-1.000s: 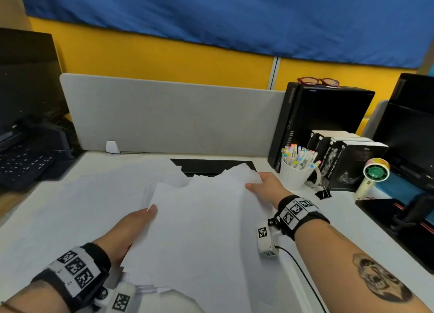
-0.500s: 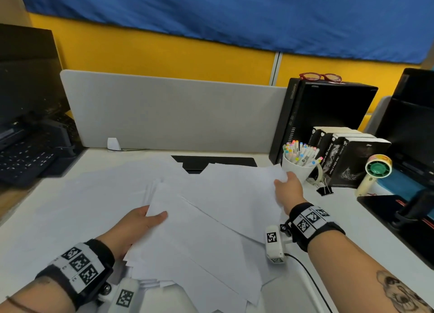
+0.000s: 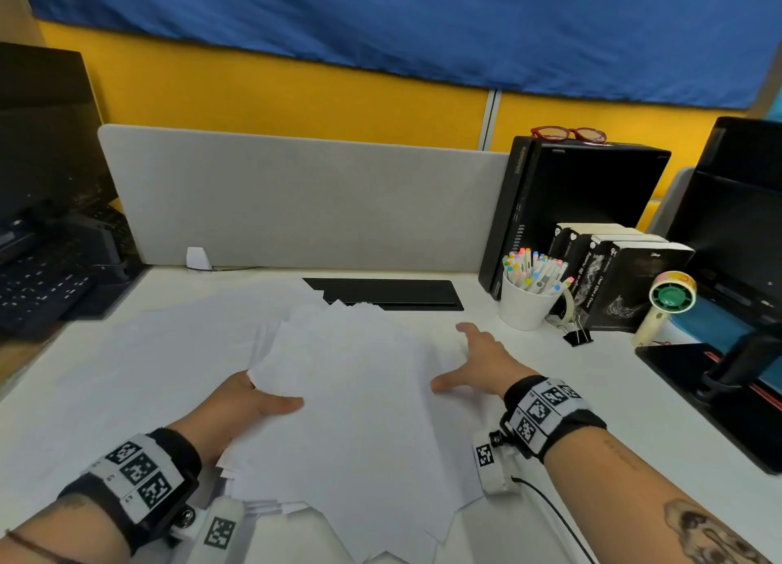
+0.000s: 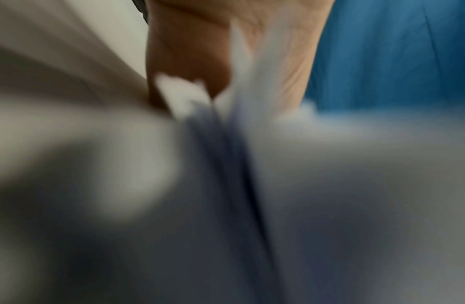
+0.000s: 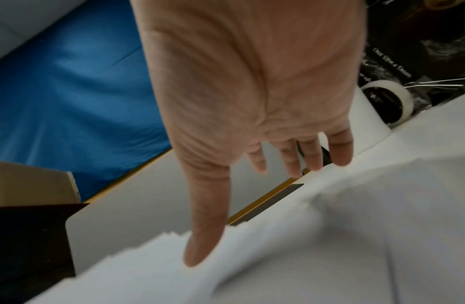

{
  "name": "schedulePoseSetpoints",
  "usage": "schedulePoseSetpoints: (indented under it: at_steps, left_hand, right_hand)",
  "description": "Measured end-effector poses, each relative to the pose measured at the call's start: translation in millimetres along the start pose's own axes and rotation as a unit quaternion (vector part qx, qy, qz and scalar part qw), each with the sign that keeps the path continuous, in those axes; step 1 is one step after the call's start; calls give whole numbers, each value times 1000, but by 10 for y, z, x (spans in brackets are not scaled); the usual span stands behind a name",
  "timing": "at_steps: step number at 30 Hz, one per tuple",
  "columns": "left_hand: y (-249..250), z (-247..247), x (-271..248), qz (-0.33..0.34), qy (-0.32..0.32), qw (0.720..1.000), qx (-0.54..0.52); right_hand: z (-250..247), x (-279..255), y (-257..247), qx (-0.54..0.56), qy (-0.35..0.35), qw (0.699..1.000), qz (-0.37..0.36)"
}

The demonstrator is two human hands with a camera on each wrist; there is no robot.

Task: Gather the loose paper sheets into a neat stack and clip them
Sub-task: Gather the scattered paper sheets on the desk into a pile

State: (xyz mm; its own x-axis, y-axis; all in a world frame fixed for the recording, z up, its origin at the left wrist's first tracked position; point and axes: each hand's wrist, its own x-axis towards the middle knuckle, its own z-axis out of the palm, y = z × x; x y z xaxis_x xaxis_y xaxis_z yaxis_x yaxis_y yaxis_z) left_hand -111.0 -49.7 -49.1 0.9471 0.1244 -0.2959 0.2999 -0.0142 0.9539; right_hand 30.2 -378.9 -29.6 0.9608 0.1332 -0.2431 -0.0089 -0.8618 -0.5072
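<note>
A loose pile of white paper sheets (image 3: 359, 402) is being gathered on the white tabletop (image 3: 550, 394). Its left edge is gripped by the left hand (image 3: 237, 411); the right hand (image 3: 478, 364) is spread flat, fingers straight. Squaring is judged next, then the black binder clip (image 3: 577, 335) must be fetched.

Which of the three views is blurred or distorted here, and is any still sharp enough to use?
Head view: mostly sharp, wide-angle bending at the edges, binder clip clear. Left wrist view: heavily smeared, left hand and paper sheets barely readable. Right wrist view: right hand fairly clear, sheets soft.
</note>
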Motion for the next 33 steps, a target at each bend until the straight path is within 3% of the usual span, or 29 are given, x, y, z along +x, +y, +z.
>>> schedulePoseSetpoints:
  at_steps: [2, 4, 6, 9, 11, 14, 16, 21, 25, 33]
  left_hand:
    - [-19, -2, -2, 16, 13, 1000, -11]
    - [-24, -2, -27, 46, 23, 998, -32]
    - [19, -38, -52, 73, 34, 995, -65]
    - [138, -82, -69, 124, 44, 987, -95]
    - [250, -105, -36, 156, 49, 981, -105]
    - [404, -102, 16, 197, 67, 972, -112]
    - [465, -81, 36, 209, 64, 971, -95]
    - [536, 6, -29, 215, 51, 975, -8]
    - [605, 246, -198, 261, 71, 962, 44]
    - [779, 441, -422, 408, 13, 899, 162]
  right_hand:
    - [8, 29, -47, 18, 9, 1000, 4]
    - [-35, 29, -45, 130, 16, 991, 35]
    - [-111, 2, -20, 281, 19, 959, 32]
    - [-236, -39, 80, 392, 14, 920, -19]
    - [-257, -86, 172, 494, -19, 868, -46]
    - [-202, -310, 181, 601, -132, 782, -105]
    - [-126, -381, 135, 595, -139, 785, -105]
    - [-4, -283, 143, 589, -25, 805, -66]
    - [110, -218, 207, 600, 0, 800, -27]
    - [143, -214, 329, 677, -44, 734, -46]
